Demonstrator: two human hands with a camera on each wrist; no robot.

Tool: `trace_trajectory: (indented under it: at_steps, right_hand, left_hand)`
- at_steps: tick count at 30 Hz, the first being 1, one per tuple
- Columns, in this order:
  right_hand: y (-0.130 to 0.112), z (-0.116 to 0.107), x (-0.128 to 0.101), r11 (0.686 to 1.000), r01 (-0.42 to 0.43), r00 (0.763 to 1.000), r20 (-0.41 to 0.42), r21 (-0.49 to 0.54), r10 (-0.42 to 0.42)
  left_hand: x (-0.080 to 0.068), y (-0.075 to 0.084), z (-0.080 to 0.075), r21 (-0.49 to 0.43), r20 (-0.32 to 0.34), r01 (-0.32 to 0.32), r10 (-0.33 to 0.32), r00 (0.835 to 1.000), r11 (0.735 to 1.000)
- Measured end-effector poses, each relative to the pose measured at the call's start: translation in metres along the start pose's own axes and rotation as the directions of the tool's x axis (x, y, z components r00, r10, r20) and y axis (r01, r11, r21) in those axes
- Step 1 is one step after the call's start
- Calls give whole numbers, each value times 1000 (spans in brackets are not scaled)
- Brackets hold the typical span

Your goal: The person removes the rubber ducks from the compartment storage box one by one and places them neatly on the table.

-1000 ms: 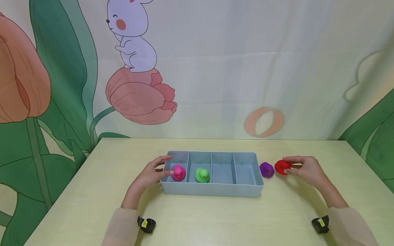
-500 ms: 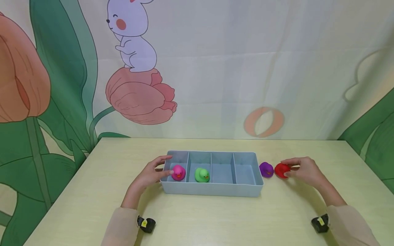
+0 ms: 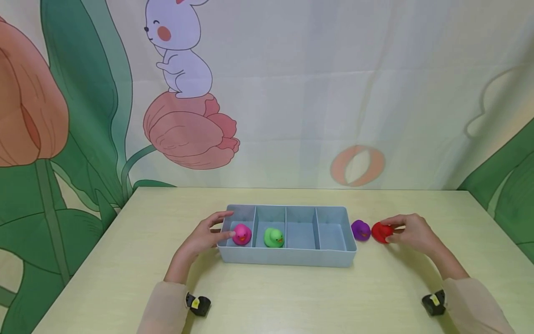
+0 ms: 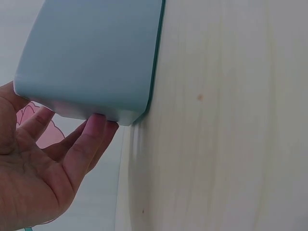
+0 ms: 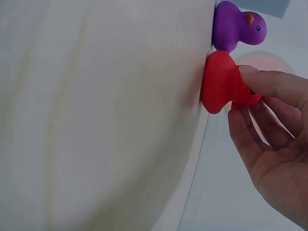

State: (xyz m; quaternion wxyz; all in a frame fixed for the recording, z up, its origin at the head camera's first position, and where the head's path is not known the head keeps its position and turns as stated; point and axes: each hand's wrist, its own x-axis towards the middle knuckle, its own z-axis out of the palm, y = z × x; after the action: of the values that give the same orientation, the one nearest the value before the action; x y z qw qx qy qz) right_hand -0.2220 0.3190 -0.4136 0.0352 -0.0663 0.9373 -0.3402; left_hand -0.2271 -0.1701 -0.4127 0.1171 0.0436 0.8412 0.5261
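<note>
**Two hands at the tray and the red duck**

While the head view looked down at the table (image 3: 125, 260), the left hand (image 3: 204, 236) rested with relaxed fingers on the left end of the blue tray (image 3: 288, 257) at the frame's centre. A pink duck (image 3: 241, 233) and a green duck (image 3: 273, 237) sat in its two left compartments. Right of the tray stood a purple duck (image 3: 360, 229), and just beside it the red duck (image 3: 381, 232), pinched by the right hand (image 3: 413, 233).

From the left wrist, straight fingers (image 4: 91, 139) touched the tray's end wall (image 4: 91, 53) in the upper left.

From the right wrist, thumb and fingers (image 5: 269, 84) grasped the red duck (image 5: 221, 82) at the upper right, under the purple duck (image 5: 236, 26).
</note>
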Motion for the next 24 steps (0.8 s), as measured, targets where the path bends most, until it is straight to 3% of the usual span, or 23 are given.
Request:
trace_trajectory:
  at_steps: [8,12,18,24]
  right_hand:
    - [-1,0,-2,1000,8,1000,-3,11,-8]
    - [-6,0,-4,999,43,998,-44,24,-42]
    - [-22,2,-8,991,110,989,-106,71,-102]
    - [-44,5,-11,980,161,983,-104,121,-149]
  left_hand:
    - [-1,1,0,2,5,-12,12,1000,1000]
    - [-2,2,0,-9,11,-12,12,1000,1000]
    - [-1,2,0,-10,7,-12,12,1000,1000]
    - [-1,1,1,-13,5,-9,9,1000,1000]
